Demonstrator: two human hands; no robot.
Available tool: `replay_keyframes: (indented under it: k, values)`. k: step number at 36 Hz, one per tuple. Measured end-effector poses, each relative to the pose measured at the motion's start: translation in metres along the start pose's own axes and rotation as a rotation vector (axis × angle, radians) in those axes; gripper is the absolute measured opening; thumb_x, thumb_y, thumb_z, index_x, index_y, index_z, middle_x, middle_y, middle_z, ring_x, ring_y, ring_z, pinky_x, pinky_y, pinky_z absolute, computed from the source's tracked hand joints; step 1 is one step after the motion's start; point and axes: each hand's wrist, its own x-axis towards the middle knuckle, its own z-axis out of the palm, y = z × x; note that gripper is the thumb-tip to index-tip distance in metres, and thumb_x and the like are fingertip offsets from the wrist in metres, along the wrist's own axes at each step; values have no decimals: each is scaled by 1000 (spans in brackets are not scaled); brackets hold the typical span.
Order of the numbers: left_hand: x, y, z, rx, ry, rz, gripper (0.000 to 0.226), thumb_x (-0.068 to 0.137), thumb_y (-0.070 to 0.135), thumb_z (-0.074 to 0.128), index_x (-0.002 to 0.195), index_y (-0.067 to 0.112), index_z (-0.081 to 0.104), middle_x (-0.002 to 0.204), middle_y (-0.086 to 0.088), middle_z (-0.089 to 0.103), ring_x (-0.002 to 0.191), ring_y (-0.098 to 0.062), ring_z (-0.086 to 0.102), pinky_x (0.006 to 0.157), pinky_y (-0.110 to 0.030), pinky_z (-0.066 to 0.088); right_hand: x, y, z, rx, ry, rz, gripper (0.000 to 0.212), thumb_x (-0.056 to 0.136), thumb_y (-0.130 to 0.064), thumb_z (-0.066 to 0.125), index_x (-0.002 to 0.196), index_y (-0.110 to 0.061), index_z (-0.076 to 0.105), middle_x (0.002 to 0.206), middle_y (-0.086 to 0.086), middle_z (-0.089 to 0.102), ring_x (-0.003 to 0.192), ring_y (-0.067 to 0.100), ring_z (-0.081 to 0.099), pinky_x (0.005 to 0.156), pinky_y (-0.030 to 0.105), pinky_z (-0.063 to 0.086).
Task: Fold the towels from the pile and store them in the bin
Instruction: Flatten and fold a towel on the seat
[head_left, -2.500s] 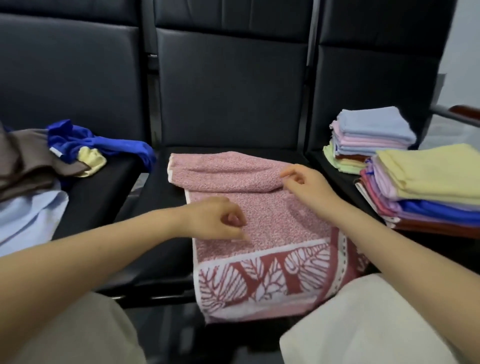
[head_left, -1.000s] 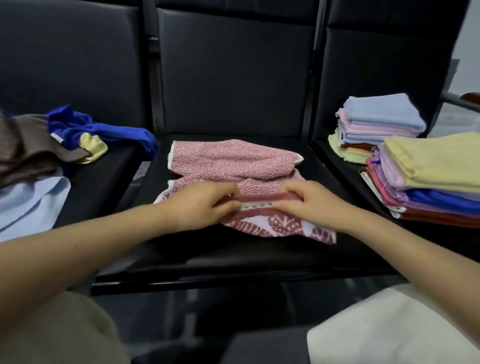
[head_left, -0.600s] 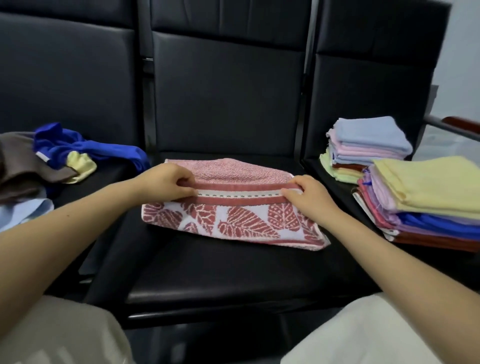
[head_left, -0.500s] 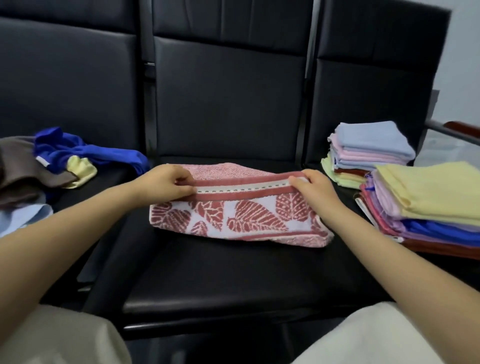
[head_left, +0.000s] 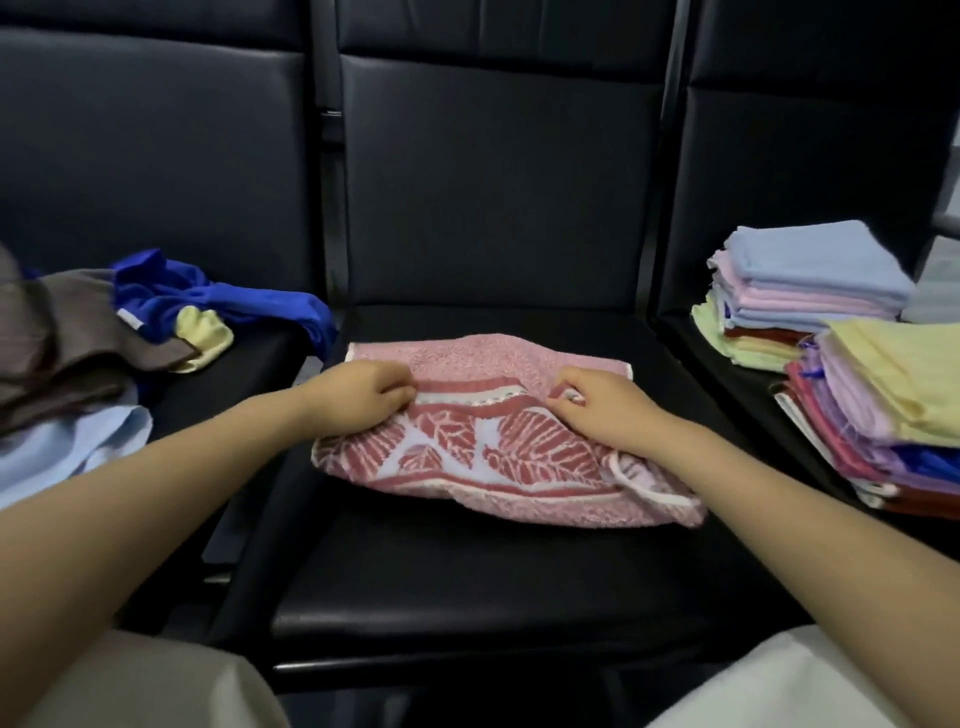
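A pink towel with a red-and-white leaf border (head_left: 498, 452) lies folded into a wide band on the middle black chair seat (head_left: 493, 582). My left hand (head_left: 358, 397) grips the folded upper edge at the towel's left end, fingers curled into the cloth. My right hand (head_left: 602, 408) pinches the same striped edge toward the right. The towel's right end bulges loosely with a white hem showing. No bin is in view.
An unfolded pile lies on the left seat: brown cloth (head_left: 67, 338), a blue towel (head_left: 218, 296), a pale yellow cloth (head_left: 205, 335), a light blue cloth (head_left: 67, 447). Two stacks of folded towels (head_left: 800, 291) (head_left: 893, 410) sit on the right seat. Chair backs rise behind.
The towel's hanging patterned end was lifted and folded up over the pink part. Since half a second ago both hands moved inward along the top edge and the towel slackened.
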Motion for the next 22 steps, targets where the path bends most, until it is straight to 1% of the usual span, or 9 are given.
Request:
replay_keyframes:
  k: [2,5,8,10,12,14,17,20,22]
  values:
    - [-7,2,-2,-61,-153,19,19,100,30,48,84,29,58,92,8,61,92,-13,57,83,-26,41,-9,2,-12,90,-146,11,17,93,-42,60,80,-32,61,89,-15,61,89,6,59,76,25,42]
    - [-12,1,-7,-191,-158,21,18,98,32,53,84,30,65,89,9,66,88,-8,61,83,-24,46,-17,12,-25,282,-351,75,18,89,-37,68,77,-23,69,83,-9,68,81,9,65,80,28,49]
    - [-10,-5,-8,-193,-30,31,16,95,34,58,89,24,69,89,6,68,86,-8,63,82,-27,49,-16,24,-23,357,-166,116,22,88,-33,70,81,-12,70,83,1,72,79,14,67,79,32,51]
    - [-6,-8,-4,-159,34,37,16,93,34,59,90,21,69,94,5,66,92,-10,61,87,-29,47,-7,35,-18,201,110,151,17,87,-35,70,83,-19,66,91,-1,68,91,17,63,83,34,49]
    - [-2,-11,4,-133,74,41,15,93,31,61,93,20,70,105,5,62,101,-11,57,95,-27,42,2,45,-13,0,248,274,25,88,-46,63,92,-21,65,104,2,62,104,23,57,87,37,48]
    - [3,-12,13,-149,79,49,10,93,29,61,93,22,68,113,5,59,107,-11,55,95,-23,37,8,49,-13,-69,201,458,43,91,-56,52,95,-15,67,106,10,64,103,30,60,81,37,50]
    - [9,-10,24,-125,65,62,13,95,28,58,97,19,68,117,3,58,107,-12,53,90,-19,34,14,49,-17,11,76,542,53,91,-58,52,64,-12,58,75,8,64,72,26,63,58,30,42]
    - [13,-9,29,-96,92,71,21,95,28,58,104,13,69,119,1,56,108,-13,52,92,-22,36,15,38,-23,271,-65,523,35,85,-43,70,76,-9,68,80,6,69,75,21,66,65,30,49]
    - [12,-11,32,-110,105,72,22,95,27,58,104,11,70,119,0,55,109,-14,51,92,-21,34,15,32,-21,361,0,430,24,85,-28,73,84,-4,71,85,11,71,80,26,68,73,35,51]
